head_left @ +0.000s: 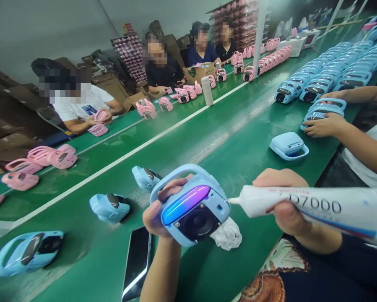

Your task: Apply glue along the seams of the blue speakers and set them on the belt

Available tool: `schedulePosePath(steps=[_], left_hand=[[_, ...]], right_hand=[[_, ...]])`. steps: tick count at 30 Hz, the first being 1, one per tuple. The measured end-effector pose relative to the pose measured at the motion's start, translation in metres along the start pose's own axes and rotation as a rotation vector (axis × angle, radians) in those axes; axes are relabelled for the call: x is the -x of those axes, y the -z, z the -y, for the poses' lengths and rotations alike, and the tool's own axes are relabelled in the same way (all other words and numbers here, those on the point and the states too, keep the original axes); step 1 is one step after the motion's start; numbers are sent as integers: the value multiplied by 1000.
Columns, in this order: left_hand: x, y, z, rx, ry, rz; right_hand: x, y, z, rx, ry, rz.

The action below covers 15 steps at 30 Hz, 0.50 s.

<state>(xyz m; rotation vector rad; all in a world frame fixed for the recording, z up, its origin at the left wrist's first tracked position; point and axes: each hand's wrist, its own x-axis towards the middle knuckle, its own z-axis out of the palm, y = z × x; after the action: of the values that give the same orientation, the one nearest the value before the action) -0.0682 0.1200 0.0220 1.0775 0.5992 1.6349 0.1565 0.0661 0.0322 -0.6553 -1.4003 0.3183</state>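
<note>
My left hand [158,214] grips a light blue portable speaker [219,186], its fingers through the carry handle. A glossy purple-and-blue strip runs across the speaker, above a round black driver. In my right hand [289,209] is a white glue tube [320,205] printed with "7000". The tube lies nearly level, and its thin nozzle tip is at the speaker's right edge; whether it touches I cannot tell. Below the speaker, a crumpled white tissue [228,235] lies on the green table. A dark phone [136,260] rests beside my left forearm.
Blue speakers [109,207] stand to the left on the green table [94,260]. Another blue speaker [289,146] lies ahead right. A co-worker's hands [325,123] touch speakers beside rows of blue ones [320,79]. Across the table, several people sit behind pink speakers [146,108]; a pale bottle [207,91] stands there.
</note>
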Motion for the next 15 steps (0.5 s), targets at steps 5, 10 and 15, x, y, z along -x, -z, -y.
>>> schedulePosePath(steps=[5, 10, 15], left_hand=[[3, -10, -13, -54, -88, 8], [6, -15, -19, -67, -77, 82], [7, -17, -23, -99, -64, 89]], right_hand=[[2, -21, 13, 44, 52, -117], [2, -26, 16, 37, 17, -163], [-2, -20, 19, 71, 30, -88]])
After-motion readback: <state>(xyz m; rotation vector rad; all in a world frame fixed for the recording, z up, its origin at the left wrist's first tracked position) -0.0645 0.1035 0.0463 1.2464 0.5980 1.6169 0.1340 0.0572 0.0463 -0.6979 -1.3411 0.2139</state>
